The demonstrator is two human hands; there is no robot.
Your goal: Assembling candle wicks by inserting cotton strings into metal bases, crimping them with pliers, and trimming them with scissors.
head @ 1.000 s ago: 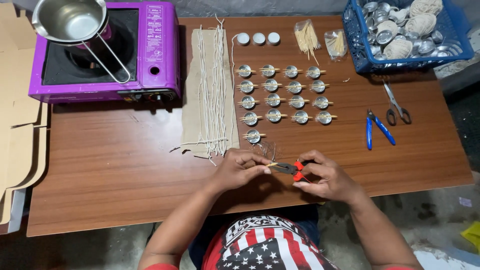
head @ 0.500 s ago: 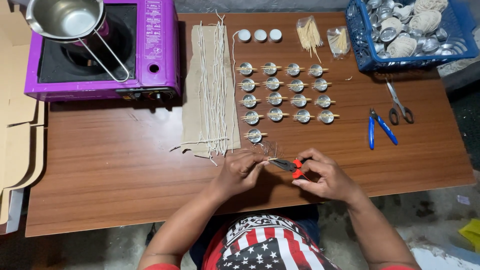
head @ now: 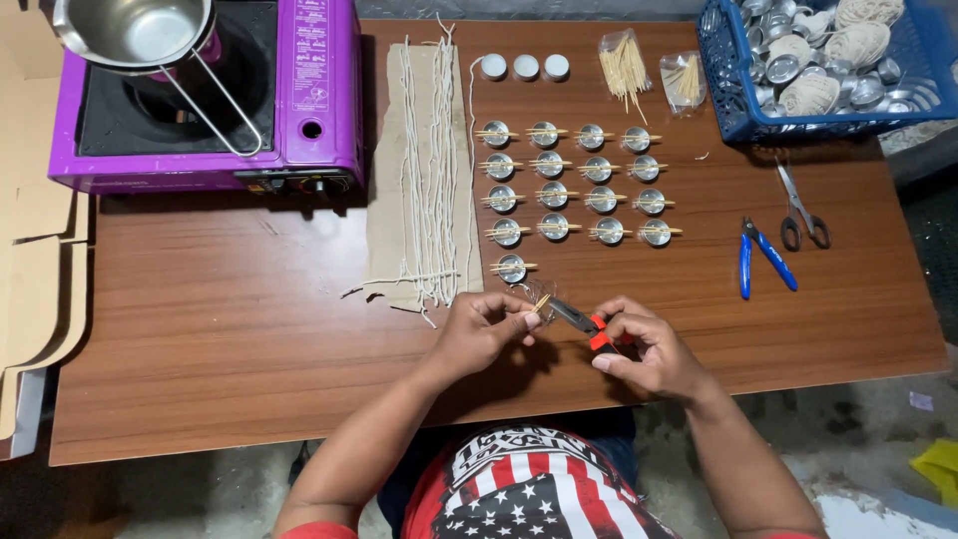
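Nearest the wearer, at the front edge of the brown wood-grain table (head: 249,329), both hands work close together. Left hand (head: 484,329) is curled, fingertips pinched on a small metal cup with thin wooden sticks (head: 540,300) (details are too small to resolve). Right hand (head: 644,349) is closed around the red handles of a pair of small pliers (head: 584,321), whose dark nose points left and meets the sticks at the left fingertips.

Just beyond the hands lies a single round metal cup with sticks across its top (head: 512,267). Behind it stands a grid of matching metal cups with crossed sticks (head: 574,182), four rows of four. Left of the grid, a strip of brown cardboard (head: 384,170) carries long white wick strings (head: 431,160) laid lengthwise. To the right lie blue-handled cutters (head: 763,258) and steel scissors (head: 798,210), near each other but apart.

At the far edge: three white round lids (head: 525,67), two clear bags of wooden sticks (head: 649,70), a blue plastic basket of metal cups and string balls (head: 738,90), and a purple portable gas stove (head: 319,110) bearing a steel pan (head: 135,30).
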